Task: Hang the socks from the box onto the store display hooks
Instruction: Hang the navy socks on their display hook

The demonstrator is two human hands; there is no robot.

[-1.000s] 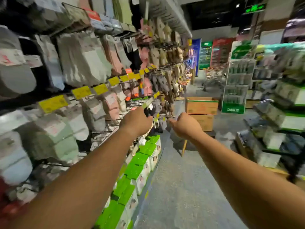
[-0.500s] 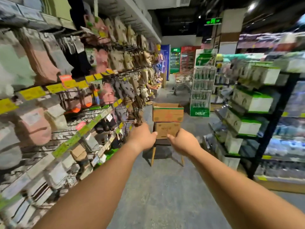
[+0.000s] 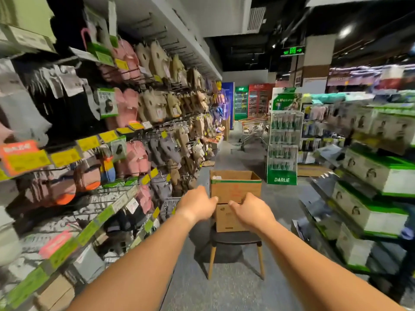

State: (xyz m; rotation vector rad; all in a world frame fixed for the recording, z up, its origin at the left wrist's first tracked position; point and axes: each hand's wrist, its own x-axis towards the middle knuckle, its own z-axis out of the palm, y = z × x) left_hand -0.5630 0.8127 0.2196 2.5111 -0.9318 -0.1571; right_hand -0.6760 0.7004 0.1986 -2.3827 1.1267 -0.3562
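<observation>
An open cardboard box with a green stripe sits on a second box, both stacked on a dark chair in the aisle ahead. Something pale lies inside the upper box; I cannot tell what. My left hand and my right hand are stretched out in front of the boxes, fingers curled loosely, holding nothing, well short of the chair. Socks in pink, grey and beige hang on display hooks along the left wall.
Yellow and green price tags line the left racks. Shelves with green-and-white boxes stand on the right. A DARLIE stand and a shopping cart are farther down the grey-floored aisle.
My view has swung from the left sock rack to the aisle. The boxes on the chair are now centred and nearer. Both hands left the hooks and point forward.
</observation>
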